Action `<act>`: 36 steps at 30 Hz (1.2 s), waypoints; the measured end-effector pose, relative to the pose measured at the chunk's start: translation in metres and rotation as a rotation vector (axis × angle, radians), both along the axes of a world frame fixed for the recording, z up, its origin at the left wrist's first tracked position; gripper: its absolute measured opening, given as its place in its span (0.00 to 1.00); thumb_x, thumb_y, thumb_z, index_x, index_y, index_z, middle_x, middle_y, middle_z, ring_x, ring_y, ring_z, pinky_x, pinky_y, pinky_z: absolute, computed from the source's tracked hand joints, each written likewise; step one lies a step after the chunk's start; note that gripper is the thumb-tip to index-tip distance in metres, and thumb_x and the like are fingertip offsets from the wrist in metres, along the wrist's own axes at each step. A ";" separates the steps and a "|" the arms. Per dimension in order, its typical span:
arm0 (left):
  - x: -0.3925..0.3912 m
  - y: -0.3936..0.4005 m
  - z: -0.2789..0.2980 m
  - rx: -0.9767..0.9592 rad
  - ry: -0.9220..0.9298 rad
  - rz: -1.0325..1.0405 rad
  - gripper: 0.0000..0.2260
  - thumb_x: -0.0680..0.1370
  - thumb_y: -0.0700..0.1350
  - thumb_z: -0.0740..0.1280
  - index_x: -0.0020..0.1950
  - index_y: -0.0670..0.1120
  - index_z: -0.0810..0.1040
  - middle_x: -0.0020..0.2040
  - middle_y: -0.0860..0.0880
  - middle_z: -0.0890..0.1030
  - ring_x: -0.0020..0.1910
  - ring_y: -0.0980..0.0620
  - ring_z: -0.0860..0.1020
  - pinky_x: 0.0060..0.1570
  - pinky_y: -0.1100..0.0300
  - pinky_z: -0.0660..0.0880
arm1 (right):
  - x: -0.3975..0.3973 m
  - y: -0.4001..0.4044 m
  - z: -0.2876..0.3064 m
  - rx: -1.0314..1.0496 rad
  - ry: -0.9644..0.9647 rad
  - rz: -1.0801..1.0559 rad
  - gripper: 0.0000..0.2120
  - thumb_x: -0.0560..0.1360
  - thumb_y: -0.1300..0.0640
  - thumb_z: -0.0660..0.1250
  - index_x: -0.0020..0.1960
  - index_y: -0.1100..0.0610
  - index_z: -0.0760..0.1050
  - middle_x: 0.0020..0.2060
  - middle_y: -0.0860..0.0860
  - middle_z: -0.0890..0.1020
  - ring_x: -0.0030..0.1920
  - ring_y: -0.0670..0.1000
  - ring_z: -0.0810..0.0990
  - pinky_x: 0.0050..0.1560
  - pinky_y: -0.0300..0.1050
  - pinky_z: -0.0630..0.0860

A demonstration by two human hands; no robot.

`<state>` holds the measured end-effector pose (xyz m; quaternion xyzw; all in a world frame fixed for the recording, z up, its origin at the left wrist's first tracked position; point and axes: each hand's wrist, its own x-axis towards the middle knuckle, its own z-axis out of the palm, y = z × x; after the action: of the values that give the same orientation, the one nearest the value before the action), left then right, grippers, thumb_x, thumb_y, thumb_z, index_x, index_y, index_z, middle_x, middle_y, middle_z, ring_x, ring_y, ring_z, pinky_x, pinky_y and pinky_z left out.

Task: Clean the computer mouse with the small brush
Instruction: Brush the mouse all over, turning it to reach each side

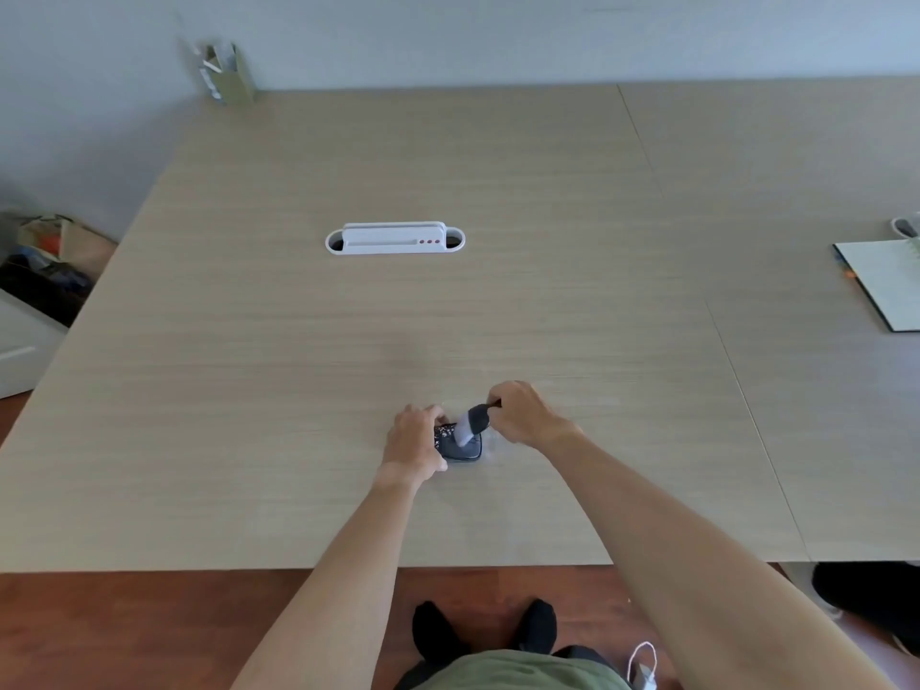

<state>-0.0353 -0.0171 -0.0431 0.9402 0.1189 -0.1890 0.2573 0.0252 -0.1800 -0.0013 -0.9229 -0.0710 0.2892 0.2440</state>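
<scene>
A dark computer mouse lies on the light wooden table near its front edge. White specks dot the mouse's left part. My left hand grips the mouse from the left and covers part of it. My right hand holds a small brush by its dark handle. The brush's pale bristles point down and left and touch the top of the mouse.
A white cable port cover sits in the table's middle. A green pen holder stands at the far left corner. An open notebook lies at the right edge. Boxes and a bag stand on the floor to the left.
</scene>
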 end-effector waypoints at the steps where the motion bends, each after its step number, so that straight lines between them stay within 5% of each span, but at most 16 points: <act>1: 0.000 0.000 0.000 0.017 -0.003 -0.009 0.31 0.60 0.38 0.80 0.61 0.52 0.77 0.56 0.47 0.75 0.58 0.45 0.73 0.56 0.53 0.74 | -0.002 0.001 0.001 0.004 0.035 0.034 0.09 0.65 0.66 0.58 0.38 0.60 0.77 0.42 0.58 0.80 0.45 0.62 0.79 0.44 0.54 0.78; 6: 0.000 -0.001 0.000 0.057 -0.014 -0.039 0.26 0.62 0.36 0.78 0.56 0.54 0.77 0.55 0.49 0.74 0.57 0.45 0.73 0.50 0.56 0.72 | -0.018 -0.005 0.008 -0.148 -0.042 0.004 0.12 0.73 0.67 0.57 0.52 0.63 0.76 0.53 0.60 0.76 0.56 0.63 0.76 0.52 0.50 0.71; 11: 0.002 -0.001 -0.005 0.046 -0.046 -0.059 0.28 0.67 0.30 0.72 0.61 0.54 0.77 0.58 0.47 0.74 0.59 0.43 0.73 0.56 0.54 0.74 | -0.013 0.000 0.000 0.050 -0.035 -0.065 0.09 0.67 0.64 0.58 0.41 0.63 0.77 0.43 0.57 0.78 0.45 0.61 0.78 0.43 0.52 0.76; 18: 0.008 0.008 -0.012 -0.053 -0.102 -0.072 0.28 0.65 0.25 0.68 0.59 0.49 0.82 0.58 0.47 0.78 0.59 0.47 0.76 0.58 0.60 0.71 | -0.022 0.002 0.005 -0.146 -0.096 -0.006 0.12 0.73 0.66 0.58 0.52 0.64 0.76 0.51 0.59 0.76 0.53 0.63 0.76 0.52 0.50 0.71; 22: 0.011 0.011 -0.012 -0.070 -0.087 -0.085 0.27 0.65 0.25 0.69 0.57 0.50 0.83 0.56 0.47 0.79 0.58 0.47 0.77 0.55 0.61 0.71 | -0.015 0.005 0.002 0.016 -0.048 -0.027 0.08 0.68 0.66 0.58 0.41 0.64 0.76 0.43 0.59 0.79 0.44 0.62 0.78 0.42 0.54 0.75; 25: 0.013 0.017 -0.013 -0.076 -0.075 -0.110 0.29 0.64 0.24 0.67 0.54 0.54 0.83 0.56 0.50 0.79 0.57 0.49 0.77 0.55 0.58 0.73 | -0.016 0.010 0.002 0.040 0.018 0.035 0.10 0.68 0.67 0.58 0.42 0.66 0.78 0.44 0.61 0.80 0.44 0.63 0.79 0.37 0.54 0.74; 29: 0.012 0.024 -0.019 -0.038 -0.066 -0.200 0.31 0.67 0.24 0.64 0.63 0.51 0.78 0.66 0.51 0.75 0.67 0.50 0.71 0.64 0.63 0.66 | -0.019 0.001 0.005 -0.163 -0.089 0.001 0.11 0.73 0.66 0.57 0.51 0.64 0.76 0.50 0.59 0.77 0.52 0.61 0.76 0.51 0.49 0.71; 32: 0.012 0.025 -0.019 -0.021 -0.080 -0.227 0.30 0.68 0.25 0.64 0.63 0.51 0.78 0.66 0.51 0.75 0.67 0.49 0.71 0.63 0.61 0.67 | -0.016 -0.001 0.002 -0.031 -0.074 -0.049 0.07 0.71 0.65 0.58 0.43 0.64 0.75 0.46 0.58 0.77 0.45 0.60 0.76 0.45 0.51 0.74; 36: 0.016 0.026 -0.018 0.002 -0.094 -0.253 0.29 0.66 0.25 0.66 0.59 0.51 0.80 0.59 0.51 0.79 0.61 0.48 0.76 0.56 0.59 0.73 | -0.013 0.005 -0.005 0.064 0.033 0.085 0.10 0.71 0.65 0.59 0.45 0.63 0.79 0.46 0.58 0.79 0.45 0.60 0.78 0.44 0.54 0.76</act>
<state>-0.0191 0.0085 -0.0612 0.9557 -0.0125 -0.1755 0.2360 0.0125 -0.1753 -0.0067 -0.9059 -0.1153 0.3120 0.2619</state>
